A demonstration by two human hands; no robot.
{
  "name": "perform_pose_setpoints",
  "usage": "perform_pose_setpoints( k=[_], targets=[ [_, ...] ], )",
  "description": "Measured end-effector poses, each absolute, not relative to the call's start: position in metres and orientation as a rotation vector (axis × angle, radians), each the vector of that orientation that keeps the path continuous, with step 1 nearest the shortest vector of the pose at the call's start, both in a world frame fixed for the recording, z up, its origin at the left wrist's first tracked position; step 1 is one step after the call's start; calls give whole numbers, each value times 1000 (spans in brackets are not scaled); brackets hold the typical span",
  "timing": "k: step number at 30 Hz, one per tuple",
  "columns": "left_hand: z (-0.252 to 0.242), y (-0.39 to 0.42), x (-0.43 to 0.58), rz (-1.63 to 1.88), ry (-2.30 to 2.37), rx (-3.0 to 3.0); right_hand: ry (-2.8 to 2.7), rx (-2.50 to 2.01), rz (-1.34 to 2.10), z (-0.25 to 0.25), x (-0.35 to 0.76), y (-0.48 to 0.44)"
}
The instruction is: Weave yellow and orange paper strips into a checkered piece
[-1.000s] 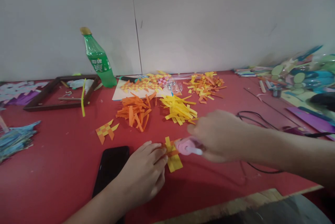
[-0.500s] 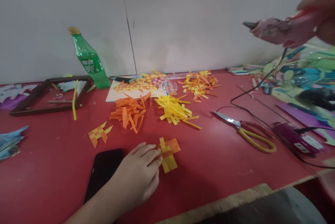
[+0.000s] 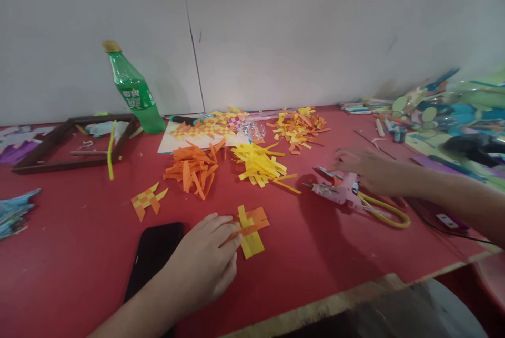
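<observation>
My left hand lies flat on the red table, fingertips pressing the left edge of a small woven piece of yellow and orange paper strips. Off to the right, my right hand is at the handle of a pink glue gun. The gun lies low on the table, nozzle pointing left, across yellow-handled scissors. A black phone lies just left of my left wrist.
Piles of orange strips and yellow strips lie mid-table, with a mixed pile and a woven sheet behind. A green bottle, a wooden frame, a small woven piece and craft clutter surround them.
My right hand lifted the glue gun off the woven piece, swung it up to the right, then brought it down onto the table by the scissors. My left hand stayed on the piece.
</observation>
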State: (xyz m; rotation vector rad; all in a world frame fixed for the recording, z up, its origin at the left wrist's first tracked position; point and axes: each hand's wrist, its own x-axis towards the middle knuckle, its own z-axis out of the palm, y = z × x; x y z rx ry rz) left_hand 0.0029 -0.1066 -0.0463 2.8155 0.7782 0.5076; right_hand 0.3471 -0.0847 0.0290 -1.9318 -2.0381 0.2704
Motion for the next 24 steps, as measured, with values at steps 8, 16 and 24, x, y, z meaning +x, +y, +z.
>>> perform_pose_setpoints(
  k=[8,16,24],
  targets=[
    [-51,-105,2,511,786,2841,-2067,-1566,812,-21,248,-109],
    [-52,-106,4,513,811,2835,-1860,-1441,1057,-55,213,-111],
    [-52,-105,2,466,805,2821,-1910,-1400,1004,-60,216,-109]
  ],
)
